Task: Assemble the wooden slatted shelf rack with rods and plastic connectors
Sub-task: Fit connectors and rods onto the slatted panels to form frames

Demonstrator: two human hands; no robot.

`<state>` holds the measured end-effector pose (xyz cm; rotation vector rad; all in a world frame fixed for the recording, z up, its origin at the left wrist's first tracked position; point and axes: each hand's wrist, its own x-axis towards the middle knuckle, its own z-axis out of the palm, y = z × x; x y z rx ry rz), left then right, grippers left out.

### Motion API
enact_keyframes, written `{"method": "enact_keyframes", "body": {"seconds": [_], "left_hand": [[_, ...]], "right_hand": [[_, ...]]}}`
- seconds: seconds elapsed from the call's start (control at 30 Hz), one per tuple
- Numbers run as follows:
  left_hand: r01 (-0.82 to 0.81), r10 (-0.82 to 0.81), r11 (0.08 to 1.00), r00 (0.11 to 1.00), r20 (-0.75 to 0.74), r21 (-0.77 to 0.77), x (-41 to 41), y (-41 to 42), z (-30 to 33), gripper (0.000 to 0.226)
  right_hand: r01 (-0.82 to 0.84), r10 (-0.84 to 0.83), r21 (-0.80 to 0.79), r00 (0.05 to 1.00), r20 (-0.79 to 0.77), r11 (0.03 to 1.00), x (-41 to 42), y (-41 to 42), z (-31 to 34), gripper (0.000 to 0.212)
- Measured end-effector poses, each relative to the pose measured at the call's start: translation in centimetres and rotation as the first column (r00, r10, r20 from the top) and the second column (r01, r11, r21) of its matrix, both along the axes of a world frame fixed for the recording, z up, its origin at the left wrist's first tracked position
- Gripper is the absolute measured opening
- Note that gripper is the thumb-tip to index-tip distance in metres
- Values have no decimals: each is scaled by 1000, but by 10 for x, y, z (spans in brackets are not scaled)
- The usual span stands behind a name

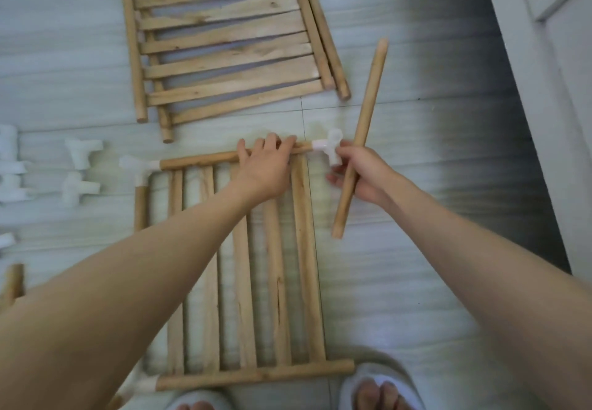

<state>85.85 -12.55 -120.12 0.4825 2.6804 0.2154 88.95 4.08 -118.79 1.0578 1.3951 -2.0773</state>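
The slatted shelf panel (243, 281) lies flat on the floor (416, 281). The left hand (266, 169) rests on its far rail (198, 160), fingers spread and lightly curved over it. The right hand (362, 175) grips a loose rod (362, 134), fingertips touching the white connector (330, 150) on the rail's end

Pale tiled floor (416, 281); white cabinet (551, 89) at right; slippers (378, 381) at bottom edge

Bare forearms, no sleeves; pale grey open-toed slippers (381, 384) on both feet.
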Motion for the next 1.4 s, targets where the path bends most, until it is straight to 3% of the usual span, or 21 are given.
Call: {"method": "enact_keyframes", "body": {"seconds": [0.1, 0.2, 0.27, 0.37, 0.47, 0.6, 0.7, 0.9, 1.1, 1.3, 1.4], "left_hand": [[-81, 85, 989, 996, -28, 123, -9, -1, -1, 34], [-87, 98, 981, 994, -56, 176, -10, -5, 1, 29], [-85, 98, 979, 993, -62, 183, -10, -6, 3, 29], [-83, 95, 980, 994, -57, 179, -11, -7, 6, 30], [-108, 118, 977, 992, -40, 181, -13, -8, 7, 31], [-159, 165, 974, 986, -24, 162, -8, -9, 3, 37], [-27, 35, 995, 996, -78, 99, 18, -16, -3, 51], [205, -224, 967, 966, -126, -150, 27, -32, -15, 64], [63, -95, 969, 987, -125, -239, 7, -35, -11, 72], [65, -81, 983, 993, -85, -171, -1, -36, -5, 71], [29, -38, 994, 996, -80, -104, -3, -36, -2, 70]], "right_hand": [[-13, 10, -120, 1000, -29, 993, -1, 4, 1, 23], [67, -80, -243, 996, -42, 968, -1, 7, 2, 19], [106, -124, -240, 990, -61, 965, 0, 5, 2, 16], [166, -174, -66, 976, -133, 984, 2, -1, 3, 10], [145, -123, 94, 970, -208, 985, 6, -4, 4, 10], [32, 0, 161, 981, -192, 986, 13, -9, 6, 8], [20, 11, 240, 992, -127, 971, 22, -9, 4, 6], [-182, 199, 582, 979, 35, 793, 72, 3, -3, 17], [-409, 440, 752, 880, 177, 516, 126, 21, -9, 43], [-410, 494, 780, 856, 151, 472, 112, 12, -17, 39], [-394, 488, 772, 864, 125, 499, 114, 4, -21, 37]]}}
